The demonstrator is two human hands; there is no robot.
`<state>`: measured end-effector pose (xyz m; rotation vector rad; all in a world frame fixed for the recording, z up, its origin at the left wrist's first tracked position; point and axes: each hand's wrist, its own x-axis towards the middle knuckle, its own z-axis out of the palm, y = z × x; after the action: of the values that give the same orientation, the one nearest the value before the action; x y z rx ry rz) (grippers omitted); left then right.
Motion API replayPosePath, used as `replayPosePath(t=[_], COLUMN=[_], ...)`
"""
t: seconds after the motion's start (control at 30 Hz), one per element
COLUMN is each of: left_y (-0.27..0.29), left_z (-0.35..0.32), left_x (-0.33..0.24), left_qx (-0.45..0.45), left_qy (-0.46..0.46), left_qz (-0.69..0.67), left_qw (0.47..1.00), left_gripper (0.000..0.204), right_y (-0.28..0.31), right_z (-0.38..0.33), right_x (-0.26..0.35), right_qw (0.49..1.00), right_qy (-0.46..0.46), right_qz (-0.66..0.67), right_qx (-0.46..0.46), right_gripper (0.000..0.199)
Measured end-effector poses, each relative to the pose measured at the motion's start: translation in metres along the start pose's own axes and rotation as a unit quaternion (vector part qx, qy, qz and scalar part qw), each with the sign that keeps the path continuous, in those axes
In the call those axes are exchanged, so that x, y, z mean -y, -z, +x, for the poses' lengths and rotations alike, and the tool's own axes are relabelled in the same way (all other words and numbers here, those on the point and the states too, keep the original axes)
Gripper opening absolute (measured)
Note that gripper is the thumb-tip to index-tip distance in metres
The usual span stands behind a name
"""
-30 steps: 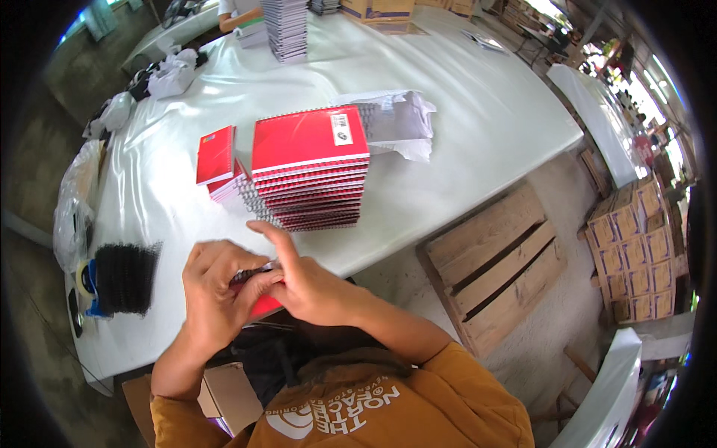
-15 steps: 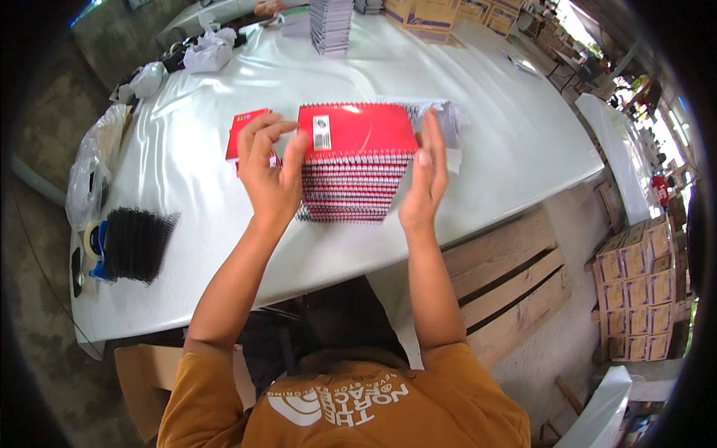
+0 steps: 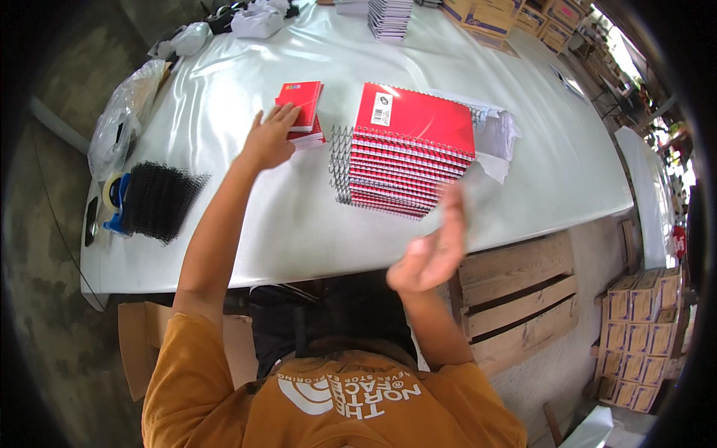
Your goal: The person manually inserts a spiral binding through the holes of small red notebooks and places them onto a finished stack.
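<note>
A tall stack of red spiral notebooks (image 3: 418, 123) stands on the table, its wire bindings facing me and a white label on the top cover. Left of it lies a low pile of smaller red notebooks (image 3: 302, 104). My left hand (image 3: 274, 136) reaches to this pile, its fingers spread and touching the pile's left side. In the air before the tall stack's near right corner is my right hand (image 3: 433, 250), blurred, fingers extended and holding nothing I can see. Loose black wire spirals (image 3: 341, 164) stand against the stack's left side.
A bundle of black wire spirals (image 3: 160, 201) lies at the left beside a blue tape dispenser (image 3: 116, 213). Crumpled white paper (image 3: 499, 138) sits behind the tall stack. Farther off are a grey book stack (image 3: 388, 19) and cardboard boxes (image 3: 484, 13). A wooden pallet (image 3: 515, 291) lies below the table's right edge.
My hands have parted from the sides of the tall stack. The left has moved to the small notebooks; the right has drawn back toward me. The view has shifted, moving the table's things rightward.
</note>
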<state>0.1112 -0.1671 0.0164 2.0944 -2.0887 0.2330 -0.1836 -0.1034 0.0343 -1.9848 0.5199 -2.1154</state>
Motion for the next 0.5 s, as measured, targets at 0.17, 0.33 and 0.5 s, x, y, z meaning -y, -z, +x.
replayPosePath(t=[0.17, 0.33, 0.5], left_y=[0.001, 0.004, 0.044], left_z=[-0.072, -0.171, -0.151], left_x=[-0.059, -0.108, -0.083], left_qx=[-0.129, -0.061, 0.015], left_qy=[-0.071, -0.057, 0.060], left_qz=[0.143, 0.011, -0.162], left_qw=[0.979, 0.996, 0.985], left_gripper=[0.039, 0.030, 0.016], right_y=[-0.030, -0.057, -0.050], right_z=[-0.065, -0.096, -0.077], right_x=[0.024, 0.037, 0.040], right_qw=[0.825, 0.638, 0.761], right_qy=[-0.480, -0.655, -0.594], right_qz=[0.278, 0.397, 0.227], right_qx=[0.111, 0.081, 0.129], right_gripper=[0.054, 0.053, 0.074])
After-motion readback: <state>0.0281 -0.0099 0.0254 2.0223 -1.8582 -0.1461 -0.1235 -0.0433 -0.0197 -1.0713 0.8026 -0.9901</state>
